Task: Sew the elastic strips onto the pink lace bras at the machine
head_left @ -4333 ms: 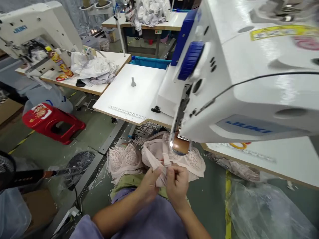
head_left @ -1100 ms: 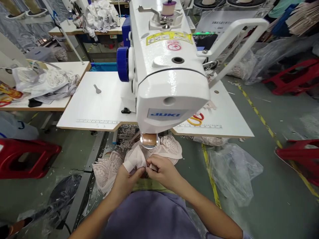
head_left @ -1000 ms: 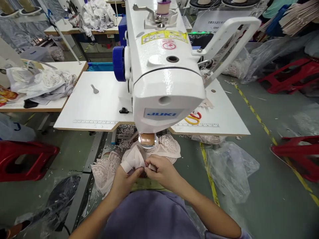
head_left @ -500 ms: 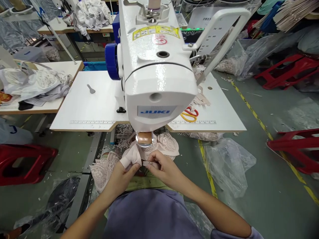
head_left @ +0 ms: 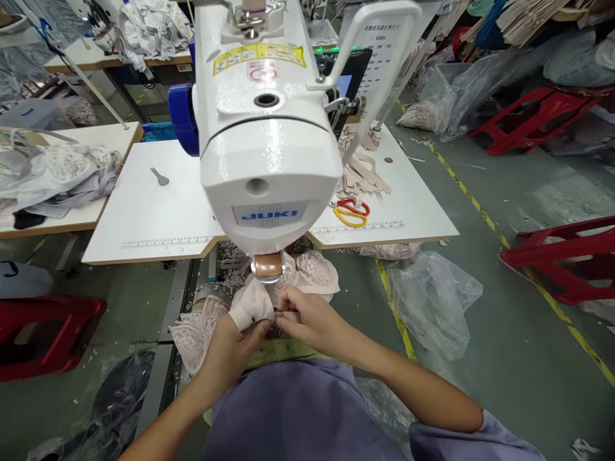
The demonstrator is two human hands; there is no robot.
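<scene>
Now your view has swung so that the scissors (head_left: pixel 350 212) and the heap of straps (head_left: pixel 360 176) behind them show more fully than half a second ago, when the sewing machine (head_left: pixel 271 153) hid more of both. The pale end of the strip (head_left: pixel 289 316), which stuck out past your right fingertips then, is mostly covered by them. Your left hand (head_left: pixel 233 342) stays clamped on a fold of the pale pink bra (head_left: pixel 254 302), and your right hand (head_left: pixel 310 320) pinches the narrow strip; the fingertips are close together, though you cannot tell whether they touch. The bra lies between and just ahead of your hands, below the front edge of the bench (head_left: pixel 129 198), with a lace cup (head_left: pixel 317 269) spread beyond your right hand. Another lace piece (head_left: pixel 202 330) lies just left of your left hand. You can read JUKI in blue on the machine's front plate (head_left: pixel 270 214). Its yellow label (head_left: pixel 259 59) is too small to make out, but the sheet (head_left: pixel 382 54) behind carries Chinese characters and sizes such as 75C. Two rulers (head_left: pixel 168 241) line the bench's front edge.
</scene>
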